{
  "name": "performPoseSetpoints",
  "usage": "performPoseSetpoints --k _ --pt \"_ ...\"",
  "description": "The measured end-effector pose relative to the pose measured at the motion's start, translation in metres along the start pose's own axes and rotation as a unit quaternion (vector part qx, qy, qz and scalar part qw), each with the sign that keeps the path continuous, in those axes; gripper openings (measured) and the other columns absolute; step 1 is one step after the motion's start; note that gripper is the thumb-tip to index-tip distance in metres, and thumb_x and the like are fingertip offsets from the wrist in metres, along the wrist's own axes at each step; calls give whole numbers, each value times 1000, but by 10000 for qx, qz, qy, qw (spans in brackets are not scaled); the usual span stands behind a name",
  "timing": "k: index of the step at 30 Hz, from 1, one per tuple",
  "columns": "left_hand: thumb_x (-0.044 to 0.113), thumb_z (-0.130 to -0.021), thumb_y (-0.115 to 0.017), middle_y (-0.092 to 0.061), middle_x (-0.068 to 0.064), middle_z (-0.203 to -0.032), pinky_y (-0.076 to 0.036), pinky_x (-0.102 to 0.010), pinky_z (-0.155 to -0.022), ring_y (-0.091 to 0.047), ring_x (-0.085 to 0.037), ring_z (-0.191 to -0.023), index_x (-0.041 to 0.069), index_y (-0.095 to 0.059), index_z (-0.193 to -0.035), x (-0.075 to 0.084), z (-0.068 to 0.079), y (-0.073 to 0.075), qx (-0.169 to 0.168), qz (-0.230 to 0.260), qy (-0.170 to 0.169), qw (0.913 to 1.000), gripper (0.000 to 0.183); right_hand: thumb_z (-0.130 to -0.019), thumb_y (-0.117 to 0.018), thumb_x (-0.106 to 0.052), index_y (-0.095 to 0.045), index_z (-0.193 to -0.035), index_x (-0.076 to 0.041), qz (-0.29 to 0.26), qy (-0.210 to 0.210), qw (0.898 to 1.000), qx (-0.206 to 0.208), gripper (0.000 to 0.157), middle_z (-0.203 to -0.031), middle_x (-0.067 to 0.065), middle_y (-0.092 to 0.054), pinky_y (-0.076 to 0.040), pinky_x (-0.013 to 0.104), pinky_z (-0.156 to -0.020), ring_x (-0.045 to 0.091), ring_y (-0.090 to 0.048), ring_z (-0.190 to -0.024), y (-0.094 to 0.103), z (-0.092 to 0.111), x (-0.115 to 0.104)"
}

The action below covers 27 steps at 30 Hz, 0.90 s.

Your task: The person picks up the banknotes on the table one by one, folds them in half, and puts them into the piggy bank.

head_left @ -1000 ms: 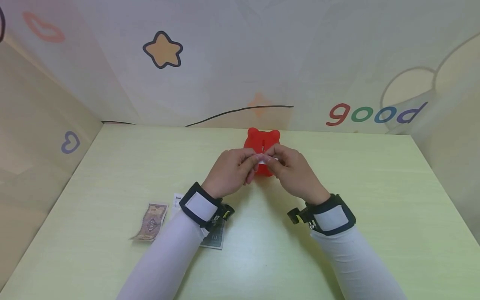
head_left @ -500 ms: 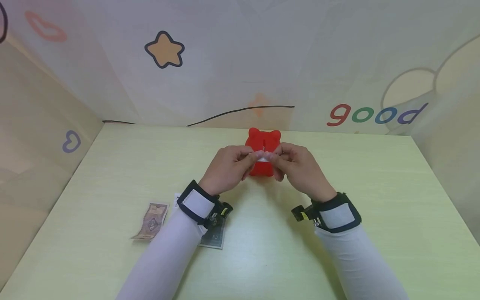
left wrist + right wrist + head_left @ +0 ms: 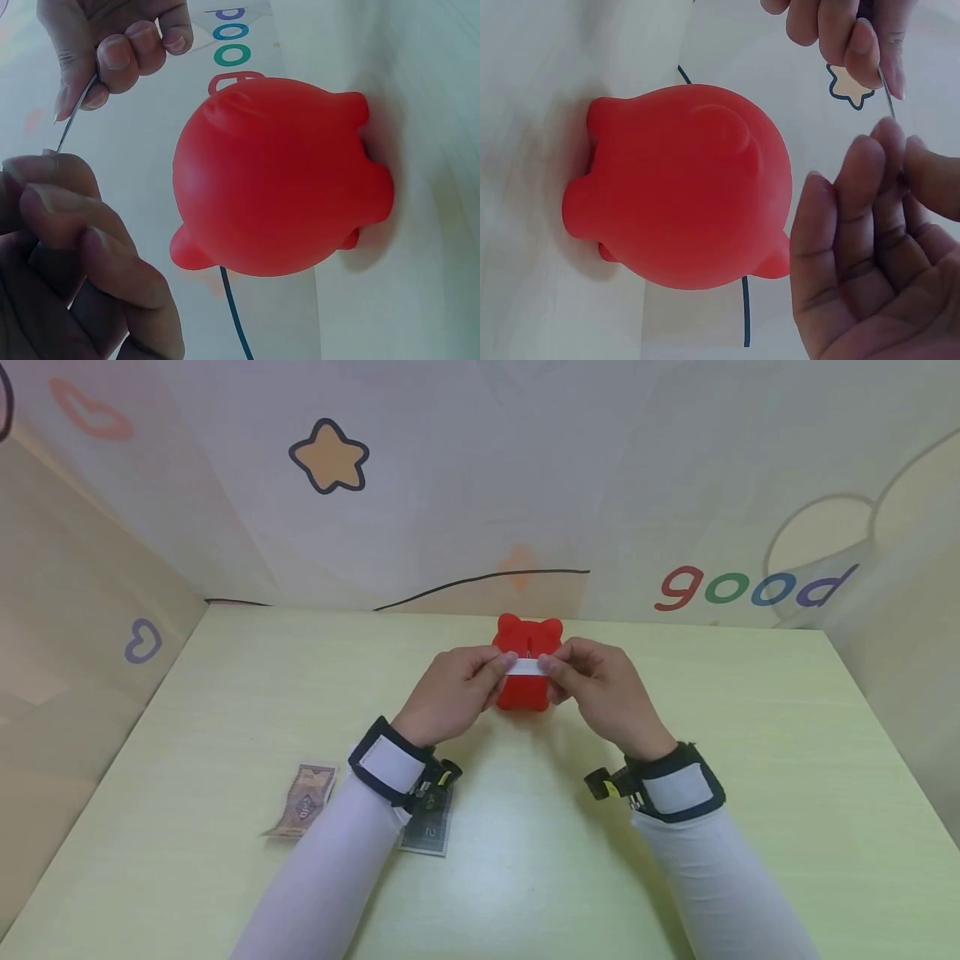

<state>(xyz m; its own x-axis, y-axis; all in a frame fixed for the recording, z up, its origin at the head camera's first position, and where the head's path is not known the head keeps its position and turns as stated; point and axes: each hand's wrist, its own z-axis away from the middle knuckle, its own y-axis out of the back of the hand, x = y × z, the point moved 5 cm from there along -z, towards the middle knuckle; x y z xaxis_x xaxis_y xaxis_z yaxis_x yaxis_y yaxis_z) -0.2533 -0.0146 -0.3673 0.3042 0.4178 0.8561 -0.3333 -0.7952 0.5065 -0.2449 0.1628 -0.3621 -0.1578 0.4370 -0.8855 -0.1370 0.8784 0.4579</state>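
Clear above piggy bank (image 3: 525, 694): left hand (image 3: 452, 692), right hand (image 3: 609, 693) pinch strip (image 3: 527, 667) ends.

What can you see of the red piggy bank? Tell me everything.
The red piggy bank is round, smooth and plastic-looking, with rounded ears, a thin slot on top and stubby feet. It stands upright on the pale table. The left hand and right hand hold a white strip across it in the head view; neither visibly touches it.
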Motion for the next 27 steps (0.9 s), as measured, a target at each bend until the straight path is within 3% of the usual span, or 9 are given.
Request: performPoseSetpoints --k 8,17,22,27 --pt "33 -101 -50 -50 -6 -60 -35 -27 -46 -45 -20 -52 17 -56 -78 4 -1 -1 56 101 -179 9998 29 -92 -66 -26 -69 -100 -9 5 20 9985 543 18 -83 10 -68 -57 29 -70 20 -63 -72 8 2 -2" --pt "34 -102 -48 -52 -5 -63 -38 -27 -49 -48 -21 -55 17 -55 -83 9 -1 -2 -10 147 -268 9995 27 -90 -69 -25 -71 -111 -9 -197 59 9961 860 26 -93 10 -71 -57 24 -72 20 -66 -74 17 7 -10" --pt "34 -100 -50 -57 -4 -70 -45 -27 -53 -53 -18 -63 14 -56 -90 9 -2 6 467 82 -46 9989 24 -91 -67 -27 -72 -111 -10 -202 78 9895 1427 27 -92 9 -71 -56 22 -72 19 -65 -74 34 9 -9" --pt "31 -93 -62 -61 -2 -89 -52 -30 -58 -56 -15 -72 14 -57 -105 7 -8 10 1044 -379 271 9934 21 -91 -66 -30 -71 -110 -10 -373 196 9807 1911 28 -85 9 -67 -56 20 -70 23 -63 -73 48 10 -7"
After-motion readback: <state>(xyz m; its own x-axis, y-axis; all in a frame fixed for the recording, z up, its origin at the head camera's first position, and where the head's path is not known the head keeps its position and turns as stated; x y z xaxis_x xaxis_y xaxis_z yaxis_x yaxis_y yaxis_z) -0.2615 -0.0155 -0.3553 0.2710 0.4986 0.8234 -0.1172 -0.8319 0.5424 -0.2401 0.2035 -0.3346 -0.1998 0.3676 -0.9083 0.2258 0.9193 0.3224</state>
